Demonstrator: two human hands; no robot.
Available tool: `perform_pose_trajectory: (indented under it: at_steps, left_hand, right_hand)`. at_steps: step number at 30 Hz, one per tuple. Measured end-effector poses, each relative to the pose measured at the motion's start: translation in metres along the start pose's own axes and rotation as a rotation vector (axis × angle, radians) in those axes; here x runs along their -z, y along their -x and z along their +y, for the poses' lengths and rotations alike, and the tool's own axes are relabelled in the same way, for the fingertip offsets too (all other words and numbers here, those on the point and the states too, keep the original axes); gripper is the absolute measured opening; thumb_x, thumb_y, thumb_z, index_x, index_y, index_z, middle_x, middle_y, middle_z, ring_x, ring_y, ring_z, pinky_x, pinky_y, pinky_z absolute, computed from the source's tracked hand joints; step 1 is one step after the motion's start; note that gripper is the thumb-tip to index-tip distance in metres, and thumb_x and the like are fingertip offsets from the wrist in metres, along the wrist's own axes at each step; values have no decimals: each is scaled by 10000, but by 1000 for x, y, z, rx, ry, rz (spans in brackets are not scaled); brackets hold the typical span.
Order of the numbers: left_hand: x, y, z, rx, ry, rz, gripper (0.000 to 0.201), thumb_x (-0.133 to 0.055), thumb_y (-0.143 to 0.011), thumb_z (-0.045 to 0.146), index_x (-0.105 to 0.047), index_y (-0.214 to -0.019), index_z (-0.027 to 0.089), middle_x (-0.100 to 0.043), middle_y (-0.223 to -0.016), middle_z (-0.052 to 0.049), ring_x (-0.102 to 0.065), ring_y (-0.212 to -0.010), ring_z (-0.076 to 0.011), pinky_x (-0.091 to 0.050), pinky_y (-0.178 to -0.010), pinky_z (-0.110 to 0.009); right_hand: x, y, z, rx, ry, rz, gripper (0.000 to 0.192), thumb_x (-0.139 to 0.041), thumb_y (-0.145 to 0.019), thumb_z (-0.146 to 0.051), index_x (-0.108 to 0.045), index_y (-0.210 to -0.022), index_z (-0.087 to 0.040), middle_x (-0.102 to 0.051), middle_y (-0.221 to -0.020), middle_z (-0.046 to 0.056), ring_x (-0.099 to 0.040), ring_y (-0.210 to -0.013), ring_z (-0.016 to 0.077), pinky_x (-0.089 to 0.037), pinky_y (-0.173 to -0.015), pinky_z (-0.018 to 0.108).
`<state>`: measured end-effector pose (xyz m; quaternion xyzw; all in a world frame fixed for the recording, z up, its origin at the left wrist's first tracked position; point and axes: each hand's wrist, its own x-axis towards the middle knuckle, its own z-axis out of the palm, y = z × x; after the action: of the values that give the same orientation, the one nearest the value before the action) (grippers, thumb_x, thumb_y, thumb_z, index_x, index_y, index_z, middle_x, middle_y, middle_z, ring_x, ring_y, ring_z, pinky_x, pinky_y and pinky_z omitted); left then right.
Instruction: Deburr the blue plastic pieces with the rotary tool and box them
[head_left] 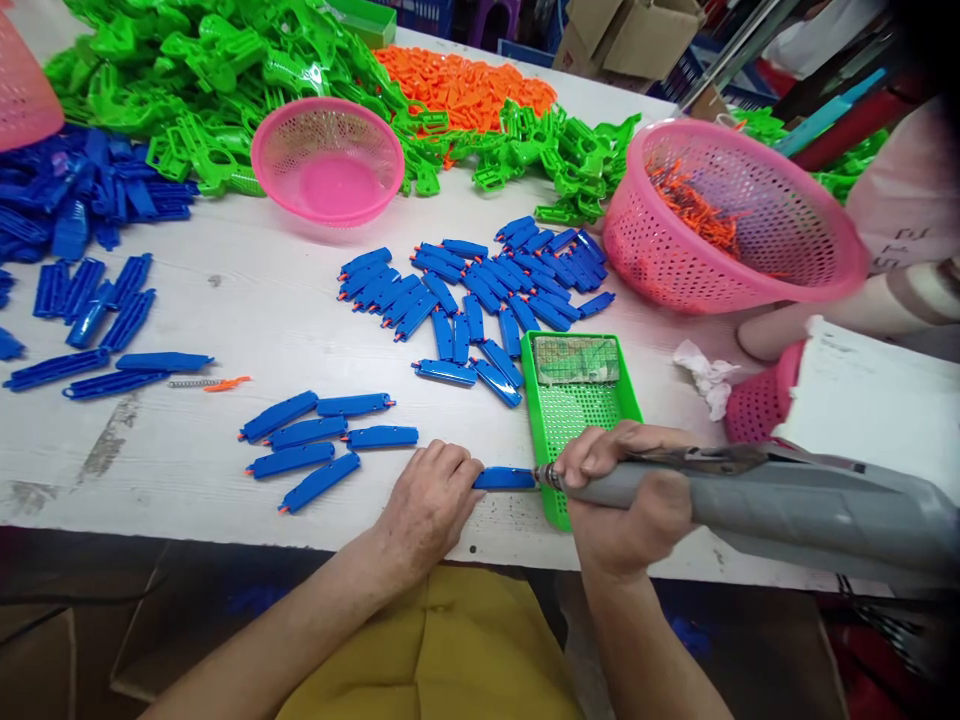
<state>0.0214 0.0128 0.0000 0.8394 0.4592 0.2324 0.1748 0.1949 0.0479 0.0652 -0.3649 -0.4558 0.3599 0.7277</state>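
Apparently a screwdriving step on a blue plastic casing (504,478)
Left hand (429,508) grasps the casing's end, near the green tray (576,408); right hand (616,535) grips a grey power screwdriver (795,500) (tip at the far end), likely needing steady, aligned pressure.

mustard garment (442,650) — bare forearms (315,610), hands (431,500)

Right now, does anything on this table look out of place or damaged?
Yes: a crumpled white tissue lies to the right of the green tray, looking like stray litter. Dark marks toward the left front of the white tabletop look like wear or staining; I can't tell which.
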Motion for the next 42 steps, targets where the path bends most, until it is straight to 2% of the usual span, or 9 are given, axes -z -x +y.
perform_pose_trajectory:
  at_steps: [13, 20, 23, 25, 27, 29, 31, 37, 42]
  left_hand:
    - [1, 0, 2, -16, -8, 3, 73, -577, -992, 179, -565, -1063, 177, -606, -969, -59, -506, -852, -242, -440, -721, -378]
    - [1, -1, 1, -20, -10, 7, 68, -573, -988, 176, -561, -1055, 175, -608, -963, -65, -519, -856, -248, -455, -731, -382]
    - [0, -1, 0, -16, -8, 16, 77, -571, -991, 178, -562, -1067, 175, -613, -961, -64, -527, -853, -247, -463, -728, -381]
    - [0, 0, 0, -18, 10, 20, 94, -569, -995, 179, -562, -1089, 176, -622, -977, -65, -537, -864, -244, -476, -741, -380]
    - [1, 0, 0, -17, 30, 31, 106, -568, -997, 178, -561, -1103, 176, -631, -994, -66, -548, -876, -242, -492, -755, -383]
    - [1, 0, -1, -17, 37, 54, 106, -558, -1001, 174, -561, -1107, 175, -636, -997, -69, -558, -880, -242, -507, -763, -389]
    - [2, -1, -1, -17, 35, 76, 115, -540, -1007, 170, -559, -1120, 174, -640, -1000, -75, -568, -884, -242, -520, -768, -392]
    - [5, -2, -1, -19, 23, 95, 159, -517, -1017, 162, -545, -1174, 172, -648, -1036, -83, -587, -906, -241, -545, -793, -399]
    - [5, -3, -1, -19, 28, 96, 167, -511, -1019, 160, -542, -1183, 177, -650, -1043, -82, -592, -911, -236, -550, -787, -389]
  right_hand:
    - [3, 2, -1, -12, -46, -144, 125, -670, -882, -355, -674, -905, -232, -577, -630, -41, -543, -435, 122, -495, -415, 289]
    - [0, 8, 2, -18, -61, -140, 130, -681, -883, -347, -641, -883, -223, -579, -639, -56, -539, -452, 103, -505, -437, 272]
    - [6, 4, -2, -16, -89, -141, 167, -660, -881, -376, -659, -915, -213, -581, -642, -49, -540, -447, 108, -485, -419, 273]
    - [16, -3, -7, 28, -75, -96, 228, -615, -898, -428, -666, -937, -209, -574, -637, -46, -535, -438, 111, -468, -410, 274]
    - [28, -12, -9, 102, -29, 10, 270, -575, -908, -469, -660, -939, -214, -557, -624, -50, -521, -429, 109, -442, -404, 263]
    - [37, -21, -8, 150, 24, 117, 288, -575, -896, -498, -638, -889, -217, -528, -597, -60, -492, -409, 101, -408, -393, 249]
    - [41, -27, -3, 144, 62, 167, 301, -604, -872, -512, -610, -830, -214, -509, -563, -71, -473, -392, 96, -395, -387, 246]
    - [36, -31, 14, 160, 90, 188, 228, -644, -851, -436, -596, -844, -213, -529, -561, -89, -473, -381, 102, -417, -389, 261]
    - [37, -31, 17, 140, 80, 173, 227, -628, -868, -431, -598, -860, -206, -532, -565, -84, -497, -399, 115, -432, -399, 271]
